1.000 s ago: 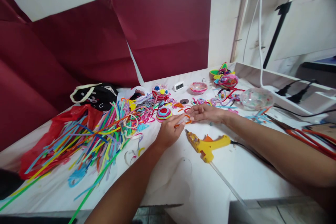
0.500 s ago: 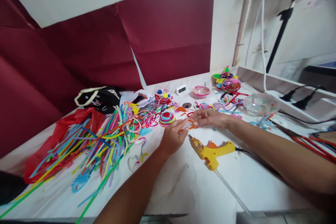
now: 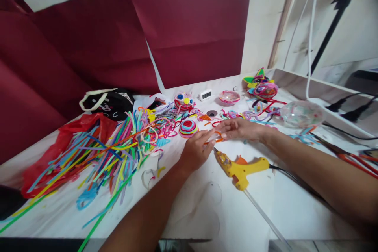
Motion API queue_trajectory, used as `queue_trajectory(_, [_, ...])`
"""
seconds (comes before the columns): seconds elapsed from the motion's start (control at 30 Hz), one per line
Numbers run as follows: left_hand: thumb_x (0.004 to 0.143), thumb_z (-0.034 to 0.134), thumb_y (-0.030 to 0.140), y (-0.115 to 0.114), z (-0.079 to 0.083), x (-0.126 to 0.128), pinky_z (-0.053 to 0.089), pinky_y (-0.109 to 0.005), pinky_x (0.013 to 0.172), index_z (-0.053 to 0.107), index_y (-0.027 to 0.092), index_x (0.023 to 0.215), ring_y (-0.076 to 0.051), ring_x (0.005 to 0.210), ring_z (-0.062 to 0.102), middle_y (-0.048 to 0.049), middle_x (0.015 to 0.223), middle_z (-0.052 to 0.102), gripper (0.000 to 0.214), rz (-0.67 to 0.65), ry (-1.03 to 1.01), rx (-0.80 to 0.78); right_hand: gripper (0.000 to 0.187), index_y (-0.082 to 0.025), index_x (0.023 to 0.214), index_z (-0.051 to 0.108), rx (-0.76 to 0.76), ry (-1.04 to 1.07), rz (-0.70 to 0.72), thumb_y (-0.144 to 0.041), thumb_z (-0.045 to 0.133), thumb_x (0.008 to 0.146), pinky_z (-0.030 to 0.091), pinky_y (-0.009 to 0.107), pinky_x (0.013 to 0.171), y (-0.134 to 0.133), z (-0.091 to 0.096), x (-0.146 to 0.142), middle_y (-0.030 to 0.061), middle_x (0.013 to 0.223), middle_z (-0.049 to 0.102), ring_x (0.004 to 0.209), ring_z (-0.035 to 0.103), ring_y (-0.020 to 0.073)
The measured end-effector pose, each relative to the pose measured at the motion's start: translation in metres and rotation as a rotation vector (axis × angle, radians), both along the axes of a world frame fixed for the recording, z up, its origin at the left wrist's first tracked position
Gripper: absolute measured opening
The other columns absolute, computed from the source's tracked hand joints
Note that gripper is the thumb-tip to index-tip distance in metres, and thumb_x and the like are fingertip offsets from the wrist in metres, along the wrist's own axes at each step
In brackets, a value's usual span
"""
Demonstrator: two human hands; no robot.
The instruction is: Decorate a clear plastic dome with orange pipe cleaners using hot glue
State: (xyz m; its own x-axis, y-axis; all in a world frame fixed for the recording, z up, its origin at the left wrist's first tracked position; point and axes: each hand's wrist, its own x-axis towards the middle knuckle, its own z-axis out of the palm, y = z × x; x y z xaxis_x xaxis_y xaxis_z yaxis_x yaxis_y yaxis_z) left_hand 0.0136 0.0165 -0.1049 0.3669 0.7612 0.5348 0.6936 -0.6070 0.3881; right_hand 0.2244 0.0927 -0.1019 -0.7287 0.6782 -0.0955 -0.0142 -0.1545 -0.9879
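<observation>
My left hand [image 3: 196, 150] and my right hand [image 3: 239, 129] meet at the middle of the white table [image 3: 265, 189]. Together they pinch a small orange pipe-cleaner loop [image 3: 216, 137] between their fingertips. A yellow glue gun [image 3: 239, 167] lies just in front of the hands, its nozzle pointing toward them, a clear glue stick trailing out behind. A round striped coil [image 3: 188, 128] of pipe cleaners sits just beyond my left hand.
A big heap of coloured pipe cleaners [image 3: 100, 153] on a red bag [image 3: 67, 138] fills the left. At the back stand a black bag [image 3: 110, 102], a small clock [image 3: 205, 95], a pink bowl [image 3: 229, 97], a colourful figure [image 3: 262, 86] and a clear ball [image 3: 301, 113]. Red-handled scissors [image 3: 354, 157] lie far right.
Both hands stay joined on the orange loop, fingers shifting only slightly. The camera view drifted a little to the left and up.
</observation>
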Motion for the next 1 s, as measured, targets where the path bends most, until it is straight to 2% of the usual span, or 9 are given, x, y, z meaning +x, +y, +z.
queue_trajectory(0.3, [0.088, 0.047, 0.029, 0.0, 0.0, 0.001, 0.045, -0.033, 0.098, 0.06, 0.014, 0.119, -0.02, 0.11, 0.058, -0.0122, 0.115, 0.064, 0.037, 0.006, 0.009, 0.001, 0.049, -0.015, 0.11, 0.058, 0.023, -0.023, 0.039, -0.023, 0.078, 0.065, 0.048, 0.033, 0.09, -0.002, 0.005, 0.002, 0.0079, 0.107, 0.067, 0.099, 0.062, 0.0188])
queue_trajectory(0.6, [0.088, 0.048, 0.029, -0.001, -0.001, 0.001, 0.045, -0.031, 0.098, 0.059, 0.015, 0.121, -0.019, 0.11, 0.058, -0.0113, 0.116, 0.063, 0.037, -0.008, -0.006, 0.001, 0.045, -0.016, 0.112, 0.059, 0.1, -0.116, 0.037, -0.026, 0.073, 0.07, 0.048, 0.032, 0.088, -0.006, 0.014, 0.005, 0.008, 0.114, 0.062, 0.1, 0.06, 0.019])
queue_trajectory(0.7, [0.088, 0.048, 0.027, -0.001, 0.0, 0.001, 0.045, -0.031, 0.098, 0.059, 0.015, 0.12, -0.019, 0.11, 0.058, -0.011, 0.115, 0.064, 0.036, -0.006, -0.006, 0.0, 0.051, -0.017, 0.117, 0.056, 0.202, -0.183, 0.07, -0.029, 0.072, 0.07, 0.047, 0.033, 0.089, -0.008, 0.02, 0.006, 0.0078, 0.115, 0.062, 0.103, 0.059, 0.0205])
queue_trajectory(0.83, [0.087, 0.049, 0.027, -0.001, 0.0, 0.002, 0.045, -0.031, 0.098, 0.059, 0.016, 0.12, -0.019, 0.11, 0.058, -0.0106, 0.115, 0.064, 0.036, -0.008, -0.006, 0.002, 0.059, -0.017, 0.119, 0.055, 0.445, -0.381, 0.027, -0.039, 0.073, 0.068, 0.047, 0.033, 0.086, -0.015, 0.029, 0.004, 0.0093, 0.115, 0.062, 0.104, 0.058, 0.0233])
queue_trajectory(1.0, [0.088, 0.048, 0.028, -0.004, 0.001, 0.002, 0.044, -0.032, 0.098, 0.046, 0.018, 0.132, -0.019, 0.114, 0.055, -0.0095, 0.124, 0.059, 0.045, -0.014, -0.02, -0.019, 0.064, -0.015, 0.118, 0.056, 0.643, -0.459, -0.02, -0.051, 0.069, 0.067, 0.05, 0.033, 0.076, -0.024, 0.029, -0.005, 0.0098, 0.105, 0.064, 0.093, 0.061, 0.0231])
